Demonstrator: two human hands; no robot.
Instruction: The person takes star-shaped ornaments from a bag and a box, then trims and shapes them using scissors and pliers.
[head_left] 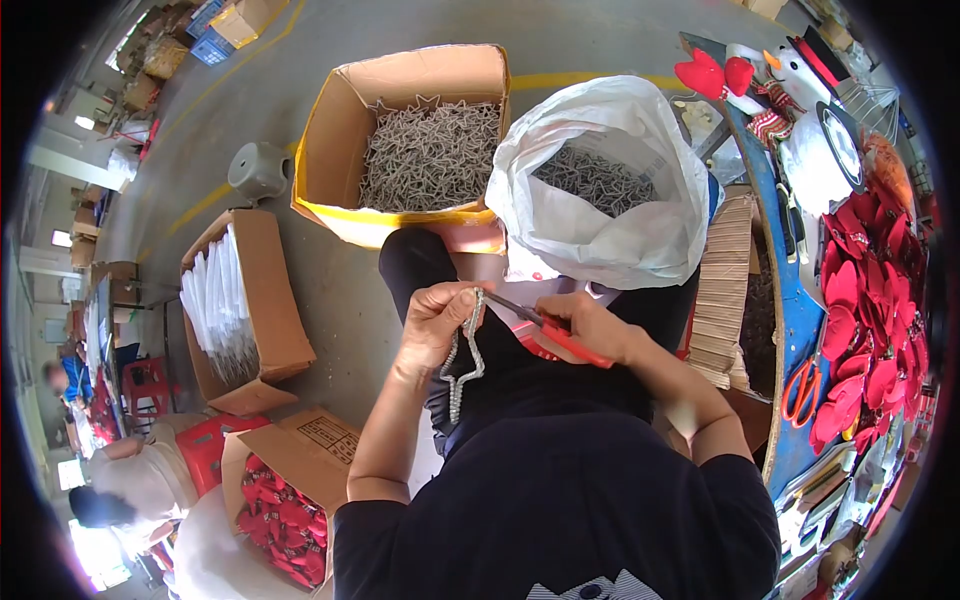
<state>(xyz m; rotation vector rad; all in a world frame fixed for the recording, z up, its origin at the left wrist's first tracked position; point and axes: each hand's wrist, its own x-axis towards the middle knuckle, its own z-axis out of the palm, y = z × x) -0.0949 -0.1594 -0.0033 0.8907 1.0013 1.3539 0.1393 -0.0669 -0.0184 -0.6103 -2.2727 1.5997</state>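
My left hand is closed, pinching a silver-grey star-shaped wire frame near one end. The frame hangs down over my lap, and its lower part dangles free. My right hand is wrapped round red-handled pliers. Their narrow dark jaws point left and meet the frame by my left fingertips; whether they grip it is too small to tell. In front of my knees stands a cardboard box full of similar star frames. To its right, a white plastic sack holds more of them.
On the right, a blue table carries orange-handled scissors, red fabric pieces and a snowman figure. Left are a box of white-wrapped items, a grey stool and a box of red pieces. Another person sits lower left.
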